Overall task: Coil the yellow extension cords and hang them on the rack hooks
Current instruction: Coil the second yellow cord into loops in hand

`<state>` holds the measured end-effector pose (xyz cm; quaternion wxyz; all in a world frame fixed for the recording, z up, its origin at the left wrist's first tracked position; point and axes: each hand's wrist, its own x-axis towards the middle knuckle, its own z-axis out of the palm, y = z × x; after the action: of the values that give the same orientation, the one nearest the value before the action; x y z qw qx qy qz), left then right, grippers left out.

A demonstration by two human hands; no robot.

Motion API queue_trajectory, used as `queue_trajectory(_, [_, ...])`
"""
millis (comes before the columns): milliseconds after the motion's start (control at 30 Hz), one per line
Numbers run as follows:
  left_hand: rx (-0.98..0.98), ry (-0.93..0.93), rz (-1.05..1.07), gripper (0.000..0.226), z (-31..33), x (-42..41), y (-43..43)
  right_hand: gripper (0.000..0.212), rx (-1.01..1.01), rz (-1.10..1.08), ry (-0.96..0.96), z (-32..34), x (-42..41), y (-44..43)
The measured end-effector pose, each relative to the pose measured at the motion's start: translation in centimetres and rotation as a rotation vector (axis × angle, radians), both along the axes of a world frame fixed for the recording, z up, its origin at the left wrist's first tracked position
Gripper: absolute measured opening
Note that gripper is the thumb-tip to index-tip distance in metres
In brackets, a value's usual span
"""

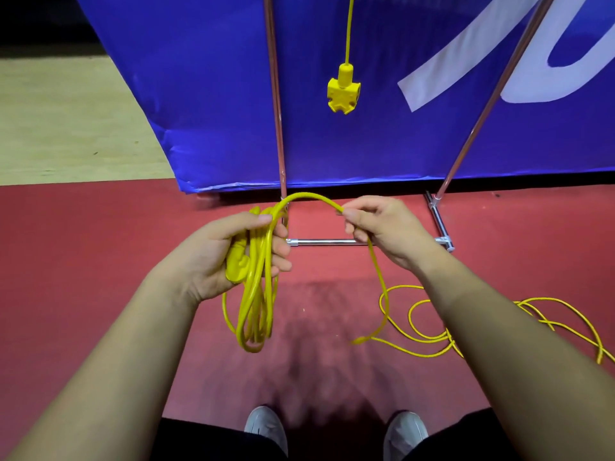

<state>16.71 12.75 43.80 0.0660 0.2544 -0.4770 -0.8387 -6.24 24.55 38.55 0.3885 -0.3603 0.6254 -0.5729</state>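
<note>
Filling the upper half of the frame, a blue banner stands behind the rack, whose thin metal uprights rise from a base bar on the red floor. The hooks are out of view above. At lower right of the frame, the loose length of a yellow extension cord lies in slack curls on the floor, well apart from the rack. It climbs to the right hand, centre right, which pinches it between thumb and curled fingers, then arches over to the left hand, centre left. That hand is wrapped round the coil, whose several loops hang below the fist. At top centre a second cord hangs straight down and ends in a socket block; it looks already hung. Smallest, the plug sits against the left palm.

Coiling is the step in hand, and I judge much of this cord still ungathered. The next move calls for the right hand to lay the arch into the left as a fresh loop matching the others, then slide down the loose length without kinking it.
</note>
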Motion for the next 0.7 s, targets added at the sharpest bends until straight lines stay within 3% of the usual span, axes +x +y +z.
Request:
queue_trajectory(200, [-0.069,-0.022,-0.014,0.022,0.0,-0.4,0.6,0.006,-0.078,0.155,0.255,3.6,3.0,-0.6])
queue_trajectory(367, [-0.091,0.052,-0.111,0.046,-0.2,-0.4,0.7,0.01,-0.131,0.267,0.246,4.7,4.2,-0.5])
queue_trajectory(433, [-0.068,0.105,-0.06,0.044,-0.2,-0.5,0.7,0.013,-0.061,0.312,0.239,3.8,3.2,-0.4])
queue_trajectory(533, [-0.025,0.145,0.015,0.042,-0.1,-0.5,0.5,0.005,0.144,0.404,0.456,1.1,0.9,0.3])
queue_trajectory(600, [-0.037,0.122,0.014,0.045,0.0,-0.2,0.2,0.003,0.216,0.364,0.493,-0.4,-0.2,0.9])
queue_trajectory(700, [-0.042,0.029,-0.059,0.046,0.2,0.4,-0.1,0.01,0.17,0.179,0.339,-0.4,-0.8,1.1])
